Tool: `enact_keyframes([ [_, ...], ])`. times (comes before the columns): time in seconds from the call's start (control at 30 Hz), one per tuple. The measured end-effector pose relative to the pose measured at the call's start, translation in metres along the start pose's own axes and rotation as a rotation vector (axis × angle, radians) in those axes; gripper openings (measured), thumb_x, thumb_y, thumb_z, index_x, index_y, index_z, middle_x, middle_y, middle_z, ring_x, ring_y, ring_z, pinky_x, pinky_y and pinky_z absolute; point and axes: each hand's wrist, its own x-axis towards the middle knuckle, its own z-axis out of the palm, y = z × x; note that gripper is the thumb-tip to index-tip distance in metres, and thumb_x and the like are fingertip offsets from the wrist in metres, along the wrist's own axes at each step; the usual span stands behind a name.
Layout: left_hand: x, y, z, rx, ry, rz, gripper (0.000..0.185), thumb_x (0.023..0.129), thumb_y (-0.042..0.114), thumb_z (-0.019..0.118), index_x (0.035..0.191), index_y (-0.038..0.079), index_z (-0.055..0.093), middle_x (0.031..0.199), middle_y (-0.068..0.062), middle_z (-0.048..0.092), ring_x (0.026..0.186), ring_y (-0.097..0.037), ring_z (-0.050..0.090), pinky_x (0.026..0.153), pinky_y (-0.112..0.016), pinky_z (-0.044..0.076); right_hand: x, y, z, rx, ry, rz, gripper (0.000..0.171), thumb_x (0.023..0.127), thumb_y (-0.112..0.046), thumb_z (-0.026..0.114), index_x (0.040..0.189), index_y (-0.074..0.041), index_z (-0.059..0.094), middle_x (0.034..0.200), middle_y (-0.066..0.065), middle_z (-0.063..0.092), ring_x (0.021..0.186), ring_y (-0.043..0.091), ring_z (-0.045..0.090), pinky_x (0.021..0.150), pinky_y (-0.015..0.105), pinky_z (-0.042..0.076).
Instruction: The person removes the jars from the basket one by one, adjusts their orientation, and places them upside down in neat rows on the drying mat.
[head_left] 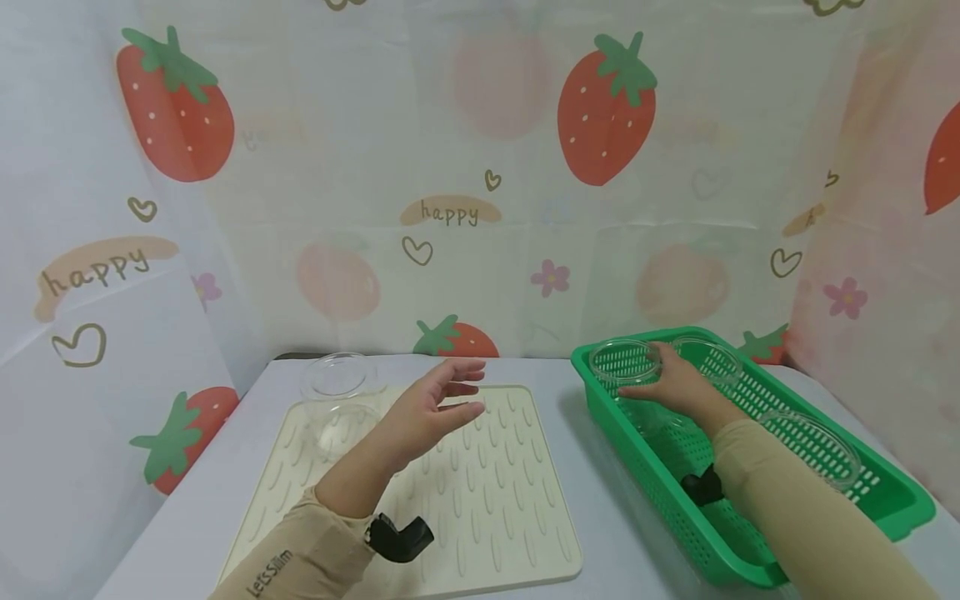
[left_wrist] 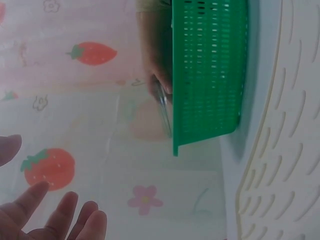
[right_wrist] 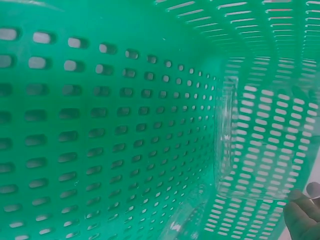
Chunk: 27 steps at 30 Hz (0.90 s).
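Green basket (head_left: 892, 500) holding clear glass bowls, right hand (head_left: 675, 385) gripping one bowl (head_left: 625, 360), left hand (head_left: 431, 408) spread open, empty

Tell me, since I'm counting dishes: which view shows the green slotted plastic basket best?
Head view: the whole green slotted plastic basket shows. The left wrist view shows one end; the right wrist view shows only inner walls.

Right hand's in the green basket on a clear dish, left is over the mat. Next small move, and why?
Probably lift the clear dish out of the green basket toward the cream mat. The right hand already has its fingers at the dish's rim, two clear dishes already sit on that side, and the left hand hovers open.
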Motion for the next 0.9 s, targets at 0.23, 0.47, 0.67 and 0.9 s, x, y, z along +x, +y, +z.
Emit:
enact_keyframes([
  [0.23, 0.0, 0.0, 0.0, 0.004, -0.009, 0.007, 0.044, 0.088, 0.023, 0.061, 0.13, 0.025, 0.045, 0.13, 0.0, 0.046, 0.118, -0.021, 0.046, 0.091, -0.039, 0.045, 0.001, -0.001, 0.0, 0.0, 0.027, 0.013, 0.11, 0.071, -0.06, 0.067, 0.142, 0.004, 0.011, 0.136, 0.032, 0.029, 0.12, 0.048, 0.034, 0.086, 0.057, 0.039],
  [0.47, 0.0, 0.0, -0.001, 0.009, -0.005, 0.004, 0.043, 0.088, 0.022, 0.061, 0.129, 0.025, 0.046, 0.129, 0.001, 0.047, 0.118, -0.02, 0.047, 0.091, -0.039, 0.045, 0.001, -0.002, -0.004, -0.004, 0.071, -0.012, 0.106, 0.071, -0.06, 0.067, 0.14, 0.003, 0.019, 0.135, 0.029, 0.032, 0.118, 0.046, 0.037, 0.086, 0.056, 0.04],
  [0.67, 0.0, 0.0, -0.001, 0.015, -0.003, 0.005, 0.043, 0.088, 0.022, 0.061, 0.128, 0.025, 0.046, 0.129, 0.001, 0.047, 0.118, -0.02, 0.047, 0.091, -0.039, 0.045, 0.001, -0.003, -0.008, -0.005, 0.086, -0.031, 0.104, 0.069, -0.06, 0.068, 0.138, 0.002, 0.023, 0.133, 0.028, 0.036, 0.116, 0.045, 0.039, 0.085, 0.056, 0.04],
  [0.9, 0.0, 0.0, -0.002, 0.017, -0.01, 0.013, 0.043, 0.088, 0.021, 0.061, 0.128, 0.025, 0.047, 0.129, 0.001, 0.047, 0.118, -0.02, 0.047, 0.091, -0.039, 0.045, -0.001, -0.006, -0.013, -0.023, 0.086, -0.054, 0.103, 0.07, -0.057, 0.07, 0.139, 0.003, 0.022, 0.132, 0.027, 0.037, 0.115, 0.043, 0.041, 0.083, 0.054, 0.041],
])
